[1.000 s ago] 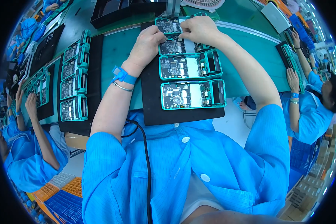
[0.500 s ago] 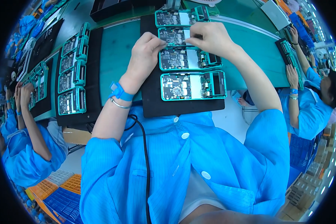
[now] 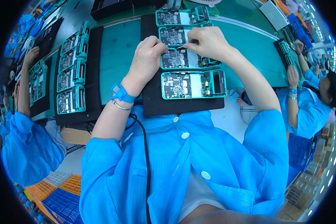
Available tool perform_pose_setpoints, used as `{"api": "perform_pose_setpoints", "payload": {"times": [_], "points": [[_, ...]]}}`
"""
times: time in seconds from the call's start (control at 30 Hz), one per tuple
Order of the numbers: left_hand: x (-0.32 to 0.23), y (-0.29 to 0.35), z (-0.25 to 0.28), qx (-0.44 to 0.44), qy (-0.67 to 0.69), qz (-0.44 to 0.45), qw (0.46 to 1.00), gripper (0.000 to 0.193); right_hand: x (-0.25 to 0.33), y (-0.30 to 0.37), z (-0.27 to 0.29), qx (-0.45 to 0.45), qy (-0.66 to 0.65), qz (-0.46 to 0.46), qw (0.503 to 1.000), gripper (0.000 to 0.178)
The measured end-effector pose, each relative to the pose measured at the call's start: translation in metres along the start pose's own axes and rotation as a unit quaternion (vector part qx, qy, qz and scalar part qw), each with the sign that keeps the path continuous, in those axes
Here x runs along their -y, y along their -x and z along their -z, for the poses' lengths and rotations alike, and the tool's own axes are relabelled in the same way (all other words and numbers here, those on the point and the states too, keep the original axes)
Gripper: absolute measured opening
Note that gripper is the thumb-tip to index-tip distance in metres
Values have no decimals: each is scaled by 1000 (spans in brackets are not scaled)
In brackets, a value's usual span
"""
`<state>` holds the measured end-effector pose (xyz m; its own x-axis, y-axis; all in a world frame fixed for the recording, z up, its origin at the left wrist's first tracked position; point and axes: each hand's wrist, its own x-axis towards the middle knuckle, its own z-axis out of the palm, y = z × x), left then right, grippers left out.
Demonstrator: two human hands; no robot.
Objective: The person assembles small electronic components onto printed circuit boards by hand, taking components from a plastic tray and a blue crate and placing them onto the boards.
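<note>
Several teal frames with circuit boards lie in a column on a black mat (image 3: 156,106) in front of me. My left hand (image 3: 148,56) has its fingertips pinched at the upper left edge of the third frame from the far end (image 3: 174,59). Thumb and fingers of my right hand (image 3: 210,42) are closed at the same edge, a little to the right. Something small and dark shows between the fingertips, too small to make out. Just beyond is the second frame (image 3: 171,36), partly behind my right hand. The nearest frame (image 3: 181,85) and the farthest frame (image 3: 173,17) are untouched.
Another black mat (image 3: 95,74) at the left bears a column of similar teal frames (image 3: 66,80). Co-workers in blue smocks (image 3: 33,145) sit on both sides, their hands at other frames. A black cable (image 3: 145,160) hangs down my front. A dark tray (image 3: 112,9) stands at the back.
Both my hands have come slightly nearer, from the second frame's lower edge to the third frame's upper edge. The left co-worker's arm has reached farther forward.
</note>
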<state>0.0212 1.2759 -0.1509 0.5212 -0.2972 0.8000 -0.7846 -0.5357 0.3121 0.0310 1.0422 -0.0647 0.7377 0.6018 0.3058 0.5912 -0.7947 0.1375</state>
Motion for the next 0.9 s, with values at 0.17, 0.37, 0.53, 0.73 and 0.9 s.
{"api": "perform_pose_setpoints", "payload": {"times": [0.17,0.37,0.53,0.73,0.9], "points": [[0,0,1,4,-3,-9,1000,10,3,-1,0,14,1,-2,1000,28],[-1,-1,2,8,-5,-10,1000,9,2,-1,-4,-2,-11,14,1000,27],[-1,-1,1,5,-4,-8,1000,9,0,-1,-6,-13,-15,26,999,27],[-4,-1,3,6,-5,-9,1000,9,1,2,-7,-15,4,28,999,27],[-4,-1,2,7,-17,-14,1000,9,3,1,-5,-16,20,34,999,27]]}}
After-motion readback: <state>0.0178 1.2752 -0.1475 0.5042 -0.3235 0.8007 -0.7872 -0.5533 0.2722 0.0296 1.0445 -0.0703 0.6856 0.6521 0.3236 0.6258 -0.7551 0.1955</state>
